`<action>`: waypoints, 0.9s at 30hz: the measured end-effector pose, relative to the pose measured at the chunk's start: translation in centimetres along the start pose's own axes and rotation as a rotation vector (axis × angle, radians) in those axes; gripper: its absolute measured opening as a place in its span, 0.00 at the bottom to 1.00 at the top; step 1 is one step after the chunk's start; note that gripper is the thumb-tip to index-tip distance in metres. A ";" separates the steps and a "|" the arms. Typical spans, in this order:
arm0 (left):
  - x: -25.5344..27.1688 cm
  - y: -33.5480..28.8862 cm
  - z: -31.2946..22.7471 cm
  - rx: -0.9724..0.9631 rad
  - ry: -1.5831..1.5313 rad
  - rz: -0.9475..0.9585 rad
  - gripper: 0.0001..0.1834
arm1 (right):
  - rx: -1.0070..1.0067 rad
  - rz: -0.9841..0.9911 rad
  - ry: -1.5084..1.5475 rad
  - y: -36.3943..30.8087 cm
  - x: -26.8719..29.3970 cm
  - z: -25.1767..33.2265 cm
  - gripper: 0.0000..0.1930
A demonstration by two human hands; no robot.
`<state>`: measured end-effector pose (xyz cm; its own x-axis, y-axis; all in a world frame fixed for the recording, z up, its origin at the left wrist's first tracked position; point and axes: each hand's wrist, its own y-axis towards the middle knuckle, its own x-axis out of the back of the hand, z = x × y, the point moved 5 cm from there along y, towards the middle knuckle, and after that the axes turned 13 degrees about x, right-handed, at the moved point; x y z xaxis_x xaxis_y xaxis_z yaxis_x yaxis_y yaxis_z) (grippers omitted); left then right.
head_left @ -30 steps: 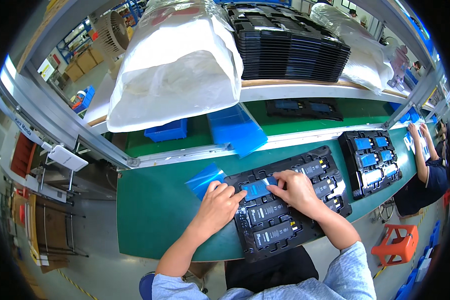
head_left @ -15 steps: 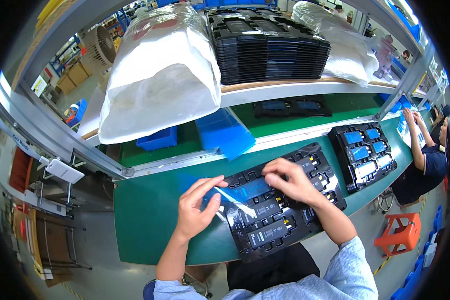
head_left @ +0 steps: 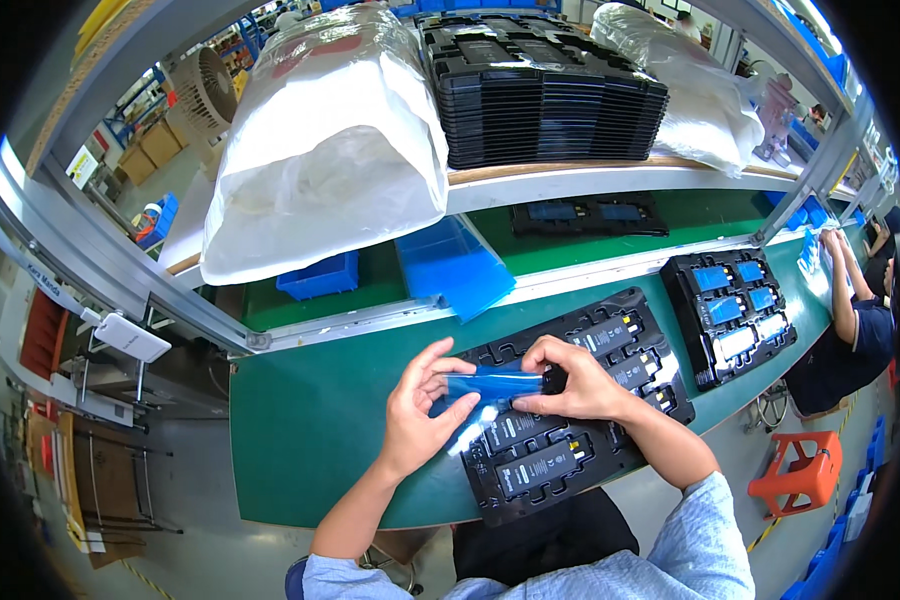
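My left hand and my right hand are raised over a black plastic tray. Between them is a flat battery pack with glossy blue film on it. The left fingers and thumb close on its left end. On the other side, the right hand pinches its dark right end. Below, the tray holds several black flat packs, one of them a pack with a yellow tab at the near left. My hands and the held pack hide part of the tray.
To the right, a stack of black trays carries packs with blue film. Blue film sheets and a blue bin lie under the shelf. Above stand stacked black trays and a white bag. A co-worker sits at right.
The blue-filmed pack has come up off the tray into both hands. My right hand has moved slightly down and left onto its end. The loose pale strip by my left hand no longer shows.
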<state>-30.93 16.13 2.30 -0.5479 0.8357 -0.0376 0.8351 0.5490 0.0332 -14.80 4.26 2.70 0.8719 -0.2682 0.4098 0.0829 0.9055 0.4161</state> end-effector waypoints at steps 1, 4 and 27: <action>0.2 0.1 0.2 0.004 -0.003 0.002 0.28 | -0.029 0.030 0.020 -0.1 -0.2 -0.1 0.16; 0.0 0.1 0.9 0.116 0.015 0.090 0.17 | 0.013 0.081 0.052 -0.2 -0.5 0.0 0.13; 3.8 -0.4 -3.4 -0.127 0.816 -0.167 0.19 | -0.247 -0.545 0.416 -2.4 5.0 -0.7 0.08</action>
<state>-33.52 19.17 5.58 -0.5680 0.4639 0.6798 0.7546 0.6232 0.2053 -10.25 0.96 3.16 0.7828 -0.5997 -0.1662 0.6215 0.7397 0.2580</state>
